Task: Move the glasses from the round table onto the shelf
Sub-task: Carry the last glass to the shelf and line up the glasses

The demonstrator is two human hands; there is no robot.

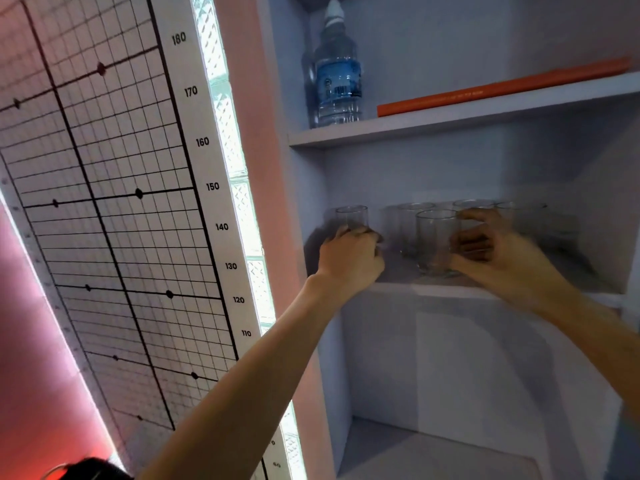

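Both of my arms reach up to the middle shelf (398, 289) of a pale cabinet. My left hand (349, 256) is wrapped around the lower part of a clear glass (351, 216) at the shelf's left end. My right hand (491, 247) grips the right side of another clear glass (434, 240) that stands near the shelf's front edge. Behind it stand several more clear glasses (412, 220), partly hidden by my right hand. The round table is out of view.
The shelf above holds a water bottle (337, 74) and a flat orange strip (502, 88). Below is a deeper cabinet compartment (433, 393). A wall grid chart with height numbers (104, 202) and a lit glass-block strip (242, 188) stand to the left.
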